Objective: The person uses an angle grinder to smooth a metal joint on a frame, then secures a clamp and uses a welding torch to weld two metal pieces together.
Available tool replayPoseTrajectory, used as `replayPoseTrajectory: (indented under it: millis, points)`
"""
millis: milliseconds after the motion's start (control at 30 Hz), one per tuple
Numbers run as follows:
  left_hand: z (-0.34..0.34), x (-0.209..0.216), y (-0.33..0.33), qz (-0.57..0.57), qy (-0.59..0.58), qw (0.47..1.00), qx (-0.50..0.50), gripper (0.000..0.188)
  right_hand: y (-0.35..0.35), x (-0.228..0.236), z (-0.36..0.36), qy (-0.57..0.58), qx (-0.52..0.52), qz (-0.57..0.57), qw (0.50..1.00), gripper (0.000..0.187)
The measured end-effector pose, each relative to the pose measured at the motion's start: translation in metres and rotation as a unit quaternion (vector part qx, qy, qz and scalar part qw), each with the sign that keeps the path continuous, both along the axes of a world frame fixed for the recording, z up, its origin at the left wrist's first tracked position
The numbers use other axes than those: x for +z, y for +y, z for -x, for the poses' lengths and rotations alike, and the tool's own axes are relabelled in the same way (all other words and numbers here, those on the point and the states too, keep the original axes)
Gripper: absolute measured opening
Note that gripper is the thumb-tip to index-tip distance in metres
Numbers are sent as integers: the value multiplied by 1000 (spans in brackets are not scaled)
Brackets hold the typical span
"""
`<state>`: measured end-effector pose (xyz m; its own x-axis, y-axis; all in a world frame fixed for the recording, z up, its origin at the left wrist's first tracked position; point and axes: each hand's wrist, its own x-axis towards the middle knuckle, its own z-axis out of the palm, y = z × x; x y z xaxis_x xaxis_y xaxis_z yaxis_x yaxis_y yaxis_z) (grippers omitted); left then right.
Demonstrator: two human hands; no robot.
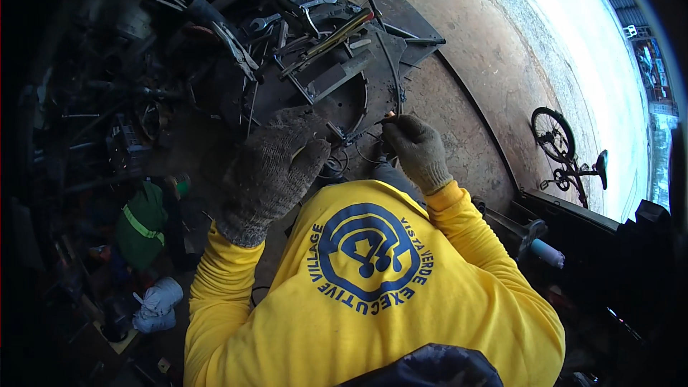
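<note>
Both my hands wear thick grey-brown knitted gloves. My left hand (276,168) is at the left of my body, with thumb and fingers bent toward each other. Just past its fingertips is a small metal piece (335,130), and whether the hand grips it is unclear. To the right, my right hand (417,149) is closed in a pinch at the bench edge. A small copper-coloured end (389,116) shows at its fingertips, and a thin dark piece runs from there toward the left hand. A dark cable (390,57) comes down to the right fingertips.
Ahead is a dark metal bench (401,11) crowded with locking pliers (235,50), a combination wrench (320,1), a long yellow-handled tool (344,32) and a holder of thin rods (204,11). A bicycle (566,147) stands at right. A green bag (141,226) sits at left.
</note>
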<state>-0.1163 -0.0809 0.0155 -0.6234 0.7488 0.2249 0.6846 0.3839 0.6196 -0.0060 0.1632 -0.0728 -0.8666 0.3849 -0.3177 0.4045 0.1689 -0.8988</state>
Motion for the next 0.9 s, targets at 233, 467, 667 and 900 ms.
replayPoseTrajectory:
  millis: [233, 467, 667, 900]
  points:
    - [6, -2, 33, 22, -45, 998, -41, 42, 1, -22, 36, 16, 148, 8, 989, 24]
    - [20, -6, 69, 78, 1, 994, -73, 48, 3, -23, 47, 32, 145, 49, 988, 17]
    - [31, -12, 71, 98, 1, 991, -86, 51, 9, -14, 48, -18, 141, 77, 987, 20]
    - [33, -15, 68, 100, -14, 991, -91, 52, 6, -19, 48, 6, 135, 128, 983, 23]
